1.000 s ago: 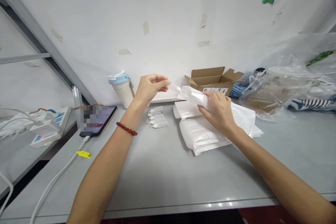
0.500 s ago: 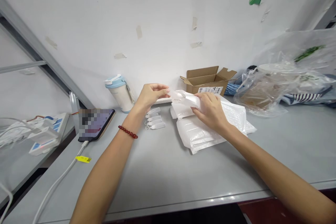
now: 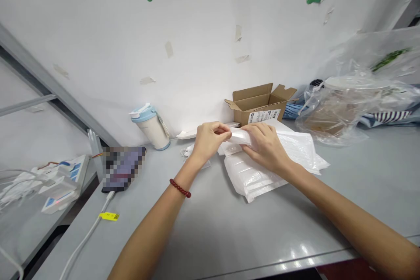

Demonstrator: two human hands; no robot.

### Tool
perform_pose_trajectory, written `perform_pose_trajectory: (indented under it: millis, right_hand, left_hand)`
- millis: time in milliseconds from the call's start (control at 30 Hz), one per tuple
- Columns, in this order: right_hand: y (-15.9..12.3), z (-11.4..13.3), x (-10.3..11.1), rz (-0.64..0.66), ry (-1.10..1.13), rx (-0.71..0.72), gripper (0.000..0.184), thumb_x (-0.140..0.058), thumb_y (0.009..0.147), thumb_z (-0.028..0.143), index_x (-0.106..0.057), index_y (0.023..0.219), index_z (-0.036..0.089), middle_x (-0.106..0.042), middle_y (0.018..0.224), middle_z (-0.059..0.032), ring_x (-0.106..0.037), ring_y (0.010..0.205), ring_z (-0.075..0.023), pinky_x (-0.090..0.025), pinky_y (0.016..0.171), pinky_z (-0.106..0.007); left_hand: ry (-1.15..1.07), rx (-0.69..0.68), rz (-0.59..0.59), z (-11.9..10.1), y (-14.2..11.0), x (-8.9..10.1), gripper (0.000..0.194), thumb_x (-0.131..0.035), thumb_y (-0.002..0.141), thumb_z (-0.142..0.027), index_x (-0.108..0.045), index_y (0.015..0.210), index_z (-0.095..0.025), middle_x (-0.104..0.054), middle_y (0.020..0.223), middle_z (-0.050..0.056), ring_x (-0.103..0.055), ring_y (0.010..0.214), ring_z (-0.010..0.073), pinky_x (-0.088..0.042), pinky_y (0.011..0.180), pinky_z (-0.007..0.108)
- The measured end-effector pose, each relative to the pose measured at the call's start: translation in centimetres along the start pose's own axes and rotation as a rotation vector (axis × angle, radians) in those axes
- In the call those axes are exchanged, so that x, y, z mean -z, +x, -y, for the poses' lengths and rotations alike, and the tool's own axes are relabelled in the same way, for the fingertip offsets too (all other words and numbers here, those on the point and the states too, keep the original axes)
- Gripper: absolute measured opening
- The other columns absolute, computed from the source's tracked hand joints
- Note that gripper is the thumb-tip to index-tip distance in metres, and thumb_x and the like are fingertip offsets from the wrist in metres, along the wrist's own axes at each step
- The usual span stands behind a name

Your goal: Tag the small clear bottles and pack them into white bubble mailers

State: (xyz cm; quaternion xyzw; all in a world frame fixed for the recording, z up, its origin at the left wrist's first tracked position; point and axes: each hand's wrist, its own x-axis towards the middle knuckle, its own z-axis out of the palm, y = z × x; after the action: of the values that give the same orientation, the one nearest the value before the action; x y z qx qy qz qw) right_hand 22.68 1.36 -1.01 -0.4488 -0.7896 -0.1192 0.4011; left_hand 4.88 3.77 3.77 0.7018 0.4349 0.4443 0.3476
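My right hand (image 3: 265,146) is closed around a translucent white plastic packet (image 3: 239,136), above a stack of white bubble mailers (image 3: 259,177). The fingers of my left hand (image 3: 211,140) are pinched together at the packet's left end. A red bead bracelet (image 3: 180,188) circles my left wrist. Behind that hand lie small white tube-like pieces with loops (image 3: 187,151), mostly hidden by the hand and wrist.
An open cardboard box (image 3: 259,107) stands by the wall, behind the mailers. On the left are a blue-lidded cup (image 3: 152,129), a phone (image 3: 124,168) on a white cable and a power strip (image 3: 67,188). Clear plastic bags (image 3: 331,113) sit at the right.
My left hand has moved right and down to the packet's end and now covers most of the small white pieces. My right hand keeps hold of the packet. The view has shifted slightly.
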Motion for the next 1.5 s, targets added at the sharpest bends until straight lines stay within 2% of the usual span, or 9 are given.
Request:
perform_pose_trajectory:
  millis: [133,300,467,533,733,1000,1100,1233,1500]
  right_hand:
    - [0.1,-0.1,0.1,-0.023,0.003,-0.004,0.030,-0.054,0.076,0.019,-0.053,0.106,0.020,-0.062,0.101,-0.0095,-0.055,0.096,-0.0263,-0.036,0.080,-0.039]
    - [0.3,-0.2,0.5,-0.069,-0.001,-0.007,0.031,-0.054,0.076,0.019,-0.052,0.107,0.020,-0.062,0.102,-0.0097,-0.055,0.095,-0.0254,-0.037,0.079,-0.039]
    - [0.3,0.6,1.0,-0.089,0.020,0.074,0.031,-0.054,0.078,0.021,-0.052,0.108,0.019,-0.062,0.102,-0.0103,-0.055,0.094,-0.0250,-0.037,0.079,-0.039]
    - [0.3,0.9,1.0,-0.089,0.031,0.094,0.030,-0.053,0.079,0.023,-0.052,0.109,0.019,-0.062,0.101,-0.0100,-0.055,0.093,-0.0248,-0.037,0.080,-0.039]
    - [0.0,1.4,0.6,-0.054,-0.030,0.155,0.040,-0.052,0.081,0.024,-0.048,0.120,0.019,-0.061,0.107,-0.0117,-0.054,0.096,-0.0266,-0.036,0.081,-0.041]
    - [0.0,1.6,0.6,0.063,-0.309,0.065,0.062,-0.045,0.074,0.007,-0.037,0.135,0.015,-0.043,0.136,-0.0201,-0.037,0.125,-0.0340,-0.027,0.094,-0.053]
    - [0.2,1.0,0.7,0.081,-0.307,0.016,0.067,-0.045,0.072,0.004,-0.035,0.136,0.022,-0.040,0.140,-0.0154,-0.035,0.127,-0.0337,-0.026,0.095,-0.057]
    - [0.1,-0.1,0.7,0.080,-0.284,-0.034,0.065,-0.045,0.077,0.010,-0.033,0.138,0.028,-0.040,0.141,-0.0108,-0.034,0.127,-0.0328,-0.025,0.096,-0.056]
    - [-0.5,0.1,-0.2,0.078,-0.211,0.106,0.054,-0.043,0.084,0.020,-0.036,0.137,0.024,-0.049,0.133,-0.0108,-0.045,0.120,-0.0286,-0.025,0.098,-0.050]
  left_hand:
    - [0.064,-0.020,0.034,-0.1,0.3,1.1,0.013,-0.070,0.066,-0.026,-0.070,0.072,-0.015,-0.070,0.072,0.004,-0.063,0.070,0.0162,-0.050,0.066,0.027]
    - [0.021,0.108,-0.058,-0.5,1.0,3.5,0.035,-0.078,0.058,-0.028,-0.068,0.088,-0.013,-0.070,0.096,0.009,-0.063,0.086,0.0174,-0.050,0.081,0.031]
    - [-0.168,0.281,0.314,-0.3,0.9,3.8,0.031,-0.076,0.062,-0.030,-0.070,0.086,-0.012,-0.070,0.089,0.009,-0.064,0.086,0.0192,-0.049,0.082,0.033]
    - [-0.174,0.287,0.378,-0.1,0.9,3.6,0.026,-0.077,0.061,-0.030,-0.070,0.080,-0.012,-0.070,0.081,0.007,-0.064,0.078,0.0184,-0.050,0.077,0.032]
    - [-0.074,0.288,0.322,0.3,0.6,2.3,0.015,-0.075,0.056,-0.022,-0.067,0.066,-0.015,-0.062,0.061,-0.001,-0.055,0.057,0.0122,-0.044,0.051,0.022]
    - [-0.007,0.249,-0.014,0.2,0.5,0.6,0.015,-0.066,0.065,-0.028,-0.061,0.064,-0.014,-0.064,0.064,0.002,-0.058,0.060,0.0154,-0.044,0.048,0.022]
    - [0.000,0.220,0.048,-0.1,0.6,1.5,0.018,-0.065,0.068,-0.031,-0.060,0.066,-0.015,-0.064,0.063,0.003,-0.060,0.061,0.0163,-0.046,0.052,0.024]
    - [0.103,0.261,0.294,-1.4,0.2,3.9,0.017,-0.069,0.066,-0.028,-0.062,0.061,-0.013,-0.061,0.057,0.008,-0.062,0.059,0.0210,-0.049,0.056,0.033]
    - [0.099,0.293,0.253,-2.6,-0.5,4.7,0.015,-0.063,0.073,-0.024,-0.065,0.072,-0.009,-0.064,0.064,0.011,-0.067,0.073,0.0276,-0.053,0.064,0.039]
